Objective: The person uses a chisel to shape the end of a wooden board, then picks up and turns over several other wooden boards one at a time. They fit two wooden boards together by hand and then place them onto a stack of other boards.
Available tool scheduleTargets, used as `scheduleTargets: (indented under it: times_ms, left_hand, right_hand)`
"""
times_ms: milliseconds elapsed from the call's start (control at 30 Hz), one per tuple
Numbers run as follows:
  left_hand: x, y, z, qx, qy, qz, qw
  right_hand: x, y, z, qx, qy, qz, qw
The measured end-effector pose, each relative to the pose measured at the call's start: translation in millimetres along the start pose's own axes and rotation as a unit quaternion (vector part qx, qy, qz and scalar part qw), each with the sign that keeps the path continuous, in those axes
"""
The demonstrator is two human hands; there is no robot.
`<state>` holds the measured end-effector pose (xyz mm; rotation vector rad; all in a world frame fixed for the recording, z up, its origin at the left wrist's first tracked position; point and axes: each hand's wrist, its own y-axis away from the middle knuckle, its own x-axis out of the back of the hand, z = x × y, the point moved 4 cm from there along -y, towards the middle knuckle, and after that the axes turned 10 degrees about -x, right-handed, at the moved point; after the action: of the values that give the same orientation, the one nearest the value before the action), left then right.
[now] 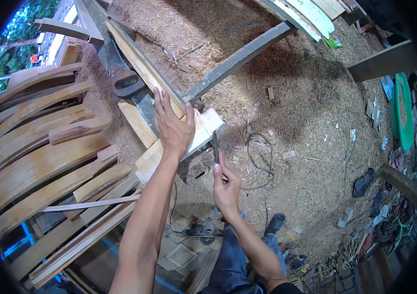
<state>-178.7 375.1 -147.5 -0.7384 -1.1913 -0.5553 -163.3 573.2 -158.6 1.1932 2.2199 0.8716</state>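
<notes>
My left hand (174, 127) lies on the end of a long wooden strip (137, 59), fingers stretched forward along it and thumb out to the side. Under that hand, a shorter pale wooden block (201, 125) lies crosswise to the strip. My right hand (227, 191) is closed round a slim dark tool (216, 147), whose far tip is right at the block's right end. The tool's kind is unclear, its lower part hidden in my fingers. Beyond my left hand, a handsaw (126, 83) with a brown handle rests on the dark work beam (142, 103).
Curved wooden pieces (42, 166) are stacked at left. A grey beam (240, 61) slants away at the back. Sawdust and shavings (306, 117) cover the ground, with a black cable (272, 157) on it. A power tool (207, 230) sits near my feet; a green basin (403, 112) stands at right.
</notes>
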Motion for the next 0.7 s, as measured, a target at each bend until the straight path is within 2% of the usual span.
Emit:
scheduleTargets:
  times_ms: [33,100,133,267,333,367,433,500,567,633,700]
  left_hand:
    - [0,0,-1,-0.002,-0.001,0.0,1.0]
    - [-1,1,-1,0.0,0.003,0.009,1.0]
    - [-2,0,-1,-0.002,0.004,0.011,1.0]
    - [-2,3,-2,0.001,0.04,0.024,0.999]
    - [-2,1,-1,-0.004,0.044,0.029,0.999]
    - [-2,1,-2,-0.004,0.037,0.027,0.999]
    - [-2,3,-2,-0.003,0.03,0.024,0.999]
    - [-2,2,-1,0.0,0.025,0.022,0.999]
    - [-2,1,1,-0.001,0.025,0.02,0.999]
    - [0,0,1,0.001,0.019,0.023,1.0]
    - [-1,0,1,0.004,0.029,0.018,0.999]
  right_hand:
    - [-9,0,5,0.001,-0.002,0.0,1.0]
    - [-23,1,22,-0.061,-0.077,0.031,0.995]
    - [-28,-1,25,-0.089,-0.15,0.024,0.984]
    - [-24,-3,28,-0.042,-0.181,0.026,0.982]
    - [5,2,4,-0.147,-0.014,-0.024,0.989]
    - [16,-5,12,-0.148,-0.014,-0.023,0.989]
    - [31,-19,12,0.035,0.093,-0.032,0.995]
    - [36,-24,12,0.027,0.096,-0.044,0.994]
    - [29,-24,12,0.076,0.13,0.002,0.989]
    - [10,-16,19,0.051,0.09,-0.003,0.995]
    - [-10,-8,19,0.025,-0.011,0.05,0.998]
